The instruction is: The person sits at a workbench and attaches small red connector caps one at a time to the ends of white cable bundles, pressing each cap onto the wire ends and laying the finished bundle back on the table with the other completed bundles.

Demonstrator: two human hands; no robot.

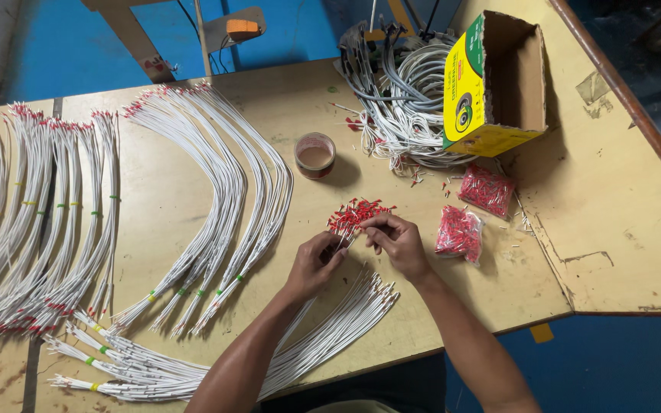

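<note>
Hands meet over the loose pile of red ferrules (pixel 357 213) mid-table. Left hand (pixel 317 264) pinches the end of a thin white wire; wire itself too small to trace. Right hand (pixel 396 241) has fingertips closed on something tiny, can't tell what. Bundle of white wires (pixel 323 333) lies under the forearms. Two bags of red ferrules (pixel 472 214) just right. Small cup (pixel 315 155) beyond the pile.
</note>
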